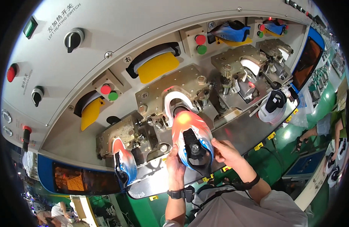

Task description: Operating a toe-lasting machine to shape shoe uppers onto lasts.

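A shoe upper [200, 126], orange at the toe and fading through white to blue at the heel, is held between my two hands. Its toe reaches the white curved pad [178, 99] of a metal moulding station. The dark inside of the upper faces up. My left hand [176, 168] grips the upper's left side near the heel, with the fingers partly hidden. On the opposite edge, my right hand [228, 152] pinches the side with thumb and fingers. A second orange, white and blue upper [126, 164] sits at the station to the left, toe against its clamp.
Yellow pads [158, 67] line the machine's back wall, beside red and green buttons [105, 89]. Blue uppers [235, 31] rest on pads at the far right. A white shoe upper [271, 111] lies on the right ledge. Another person [329, 128] stands beyond at the right.
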A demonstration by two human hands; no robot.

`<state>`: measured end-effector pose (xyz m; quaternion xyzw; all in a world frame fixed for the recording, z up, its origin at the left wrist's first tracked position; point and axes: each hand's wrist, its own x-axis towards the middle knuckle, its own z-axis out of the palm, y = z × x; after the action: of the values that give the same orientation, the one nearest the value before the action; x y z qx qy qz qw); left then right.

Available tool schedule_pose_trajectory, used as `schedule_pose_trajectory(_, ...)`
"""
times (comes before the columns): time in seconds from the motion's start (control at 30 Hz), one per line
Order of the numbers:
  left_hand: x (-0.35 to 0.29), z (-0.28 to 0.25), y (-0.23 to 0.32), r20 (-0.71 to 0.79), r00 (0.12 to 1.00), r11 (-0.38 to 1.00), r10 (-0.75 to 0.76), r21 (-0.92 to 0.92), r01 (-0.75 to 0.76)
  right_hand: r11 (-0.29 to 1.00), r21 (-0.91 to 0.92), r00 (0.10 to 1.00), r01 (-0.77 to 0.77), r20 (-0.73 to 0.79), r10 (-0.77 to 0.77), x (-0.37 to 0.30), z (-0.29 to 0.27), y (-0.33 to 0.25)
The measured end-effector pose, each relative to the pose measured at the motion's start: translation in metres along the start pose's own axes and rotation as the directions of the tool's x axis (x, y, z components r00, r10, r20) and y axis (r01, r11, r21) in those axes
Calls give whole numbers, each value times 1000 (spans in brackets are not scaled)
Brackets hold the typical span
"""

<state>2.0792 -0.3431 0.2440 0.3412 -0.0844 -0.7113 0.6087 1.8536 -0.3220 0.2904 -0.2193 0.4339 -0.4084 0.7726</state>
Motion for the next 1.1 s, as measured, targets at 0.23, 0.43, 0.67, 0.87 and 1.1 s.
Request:
schedule_pose_trajectory(0.23,52,7,18,-51,992,985,113,133,-106,994,-13,979,110,-174,-110,51,8,-17)
schedule_pose_trajectory(0.43,55,1,18,-94,994,981,63,189,-44,984,-138,956,110,-255,-142,72,-5,-3)
schedule_pose_trajectory(0.67,66,-8,10,-128,984,972,125,216,-96,977,-130,924,171,-322,-205,74,-2,8)
schedule_pose_trajectory(0.87,70,-4,8,-184,973,954,141,287,-84,975,-124,908,186,-357,-219,77,-2,8)
schedule_pose_trajectory(1.1,69,-2,9,-202,973,973,112,223,-66,976,-96,900,196,-377,-218,77,-1,6)
